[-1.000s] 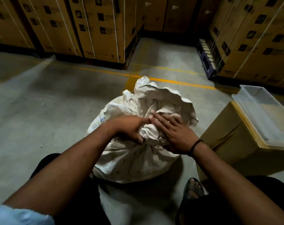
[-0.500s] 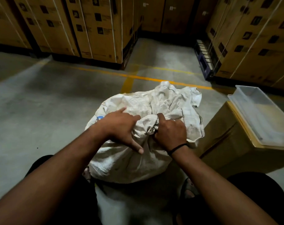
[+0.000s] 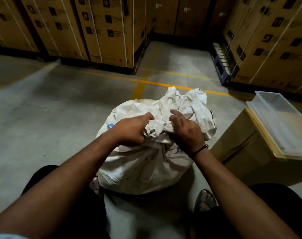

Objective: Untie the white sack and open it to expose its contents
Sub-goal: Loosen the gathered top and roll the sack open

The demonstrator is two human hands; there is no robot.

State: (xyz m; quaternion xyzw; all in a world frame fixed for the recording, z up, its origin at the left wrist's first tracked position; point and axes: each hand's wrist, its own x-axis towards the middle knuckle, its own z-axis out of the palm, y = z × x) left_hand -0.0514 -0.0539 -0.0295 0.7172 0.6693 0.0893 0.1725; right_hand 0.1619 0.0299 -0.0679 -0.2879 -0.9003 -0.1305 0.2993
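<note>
One white sack point(image 3: 143, 166), two hands point(image 3: 132, 131) point(image 3: 187, 133), one clear tray point(image 3: 267, 133), one cardboard box point(image 3: 241, 152), two feet point(image 3: 95, 185) point(image 3: 205, 199)

Clear plastic tray point(image 3: 283, 121) atop cardboard box point(image 3: 246, 149); strapped cartons point(image 3: 103, 28) behind.
</note>
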